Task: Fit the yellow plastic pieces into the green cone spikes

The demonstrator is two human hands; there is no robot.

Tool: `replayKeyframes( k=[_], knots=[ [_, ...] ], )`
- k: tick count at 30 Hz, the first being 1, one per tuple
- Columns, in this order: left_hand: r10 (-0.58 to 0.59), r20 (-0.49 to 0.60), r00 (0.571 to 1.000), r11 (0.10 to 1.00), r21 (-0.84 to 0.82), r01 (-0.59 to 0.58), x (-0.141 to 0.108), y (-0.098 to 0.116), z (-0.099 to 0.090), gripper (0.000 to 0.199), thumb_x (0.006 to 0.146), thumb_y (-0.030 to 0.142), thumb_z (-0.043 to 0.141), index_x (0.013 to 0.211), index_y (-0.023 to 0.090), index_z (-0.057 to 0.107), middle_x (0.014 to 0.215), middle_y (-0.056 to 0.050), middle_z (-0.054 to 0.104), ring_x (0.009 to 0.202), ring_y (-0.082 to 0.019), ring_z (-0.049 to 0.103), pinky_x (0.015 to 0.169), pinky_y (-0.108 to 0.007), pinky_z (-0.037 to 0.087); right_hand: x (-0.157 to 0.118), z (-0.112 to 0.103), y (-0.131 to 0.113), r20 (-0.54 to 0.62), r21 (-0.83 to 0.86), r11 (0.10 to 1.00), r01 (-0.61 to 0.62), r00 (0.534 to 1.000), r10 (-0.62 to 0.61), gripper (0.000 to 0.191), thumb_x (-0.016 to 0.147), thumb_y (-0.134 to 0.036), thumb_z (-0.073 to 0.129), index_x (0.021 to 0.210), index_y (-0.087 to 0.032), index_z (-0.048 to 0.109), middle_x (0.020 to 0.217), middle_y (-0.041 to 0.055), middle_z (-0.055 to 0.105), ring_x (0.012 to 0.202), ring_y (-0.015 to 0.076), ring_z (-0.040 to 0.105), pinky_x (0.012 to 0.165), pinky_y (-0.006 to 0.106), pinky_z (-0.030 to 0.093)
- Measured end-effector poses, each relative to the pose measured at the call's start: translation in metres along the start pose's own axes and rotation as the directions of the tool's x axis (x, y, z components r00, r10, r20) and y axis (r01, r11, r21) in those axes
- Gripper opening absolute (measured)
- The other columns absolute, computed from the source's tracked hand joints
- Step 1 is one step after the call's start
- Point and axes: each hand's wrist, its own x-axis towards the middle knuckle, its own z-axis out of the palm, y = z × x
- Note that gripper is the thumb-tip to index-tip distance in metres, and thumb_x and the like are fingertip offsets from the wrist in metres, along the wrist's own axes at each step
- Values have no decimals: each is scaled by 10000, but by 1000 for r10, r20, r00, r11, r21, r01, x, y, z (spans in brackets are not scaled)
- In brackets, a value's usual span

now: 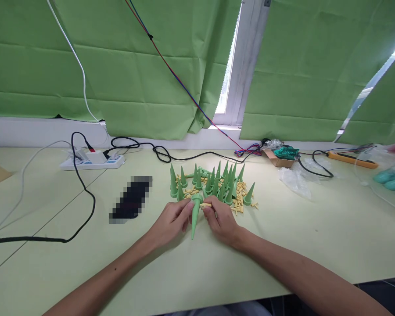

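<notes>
My left hand (174,219) grips a green plastic spike (195,217) by its wide end, the point hanging down toward me. Pinched in my right hand (222,221) is a small yellow plastic piece (205,205), held against the side of the spike's wide end. Whether the piece sits inside the spike or only touches it, I cannot tell. Just beyond my hands stand several more green spikes (215,182), mostly points up. Loose yellow pieces (240,197) lie in a heap among them and to their right.
A black blurred-out object (131,202) lies left of my hands. Behind it are a white power strip (92,162) and a black cable (184,158). At the back right are a small cardboard box (278,159), clear plastic bags (296,182) and a yellow-orange tool (352,160).
</notes>
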Motion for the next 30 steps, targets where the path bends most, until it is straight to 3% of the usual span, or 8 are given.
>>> replayKeyframes(
  k=[5, 11, 17, 24, 30],
  knots=[
    [39, 5, 999, 999, -18, -39, 0, -2, 0, 433, 1010, 488, 362, 717, 195, 489, 498, 56, 470, 477, -125, 490, 519, -235, 400, -2, 0, 2, 22, 17, 1000, -7, 1000, 7, 294, 1053, -399, 312, 902, -219, 489, 698, 2, 554, 556, 139, 493, 538, 253, 385],
    [59, 45, 997, 998, -27, -58, -2, 3, 0, 279, 993, 443, 432, 1031, 185, 531, 647, 49, 535, 537, -114, 501, 505, -215, 384, -3, -1, 2, 47, 41, 998, -47, 998, 45, 227, 1043, -333, 327, 870, -230, 430, 655, -27, 489, 525, 132, 447, 526, 245, 351],
    [99, 3, 995, 991, 84, -99, -2, -2, 2, 391, 954, 415, 536, 1271, 193, 479, 662, 52, 524, 564, -112, 463, 474, -193, 330, -2, 0, 3, 18, -12, 998, -62, 998, 62, 277, 1039, -298, 315, 768, -242, 307, 612, -53, 366, 492, 122, 328, 499, 258, 263],
    [228, -71, 971, 960, 182, -213, -4, -9, 3, 323, 947, 323, 559, 1241, 203, 501, 656, 58, 525, 558, -99, 437, 505, -178, 368, -2, 2, 4, 74, -23, 995, -98, 992, 100, 294, 1035, -295, 303, 749, -242, 264, 591, -62, 322, 488, 118, 285, 503, 268, 231],
    [321, -82, 944, 917, 276, -288, -4, -10, 2, 198, 939, 195, 502, 1117, 226, 582, 620, 68, 439, 545, -90, 364, 480, -162, 311, -2, 1, 2, 89, -71, 994, -83, 992, 89, 305, 1032, -278, 297, 729, -238, 299, 597, -47, 350, 496, 124, 311, 530, 276, 250]
  ],
)
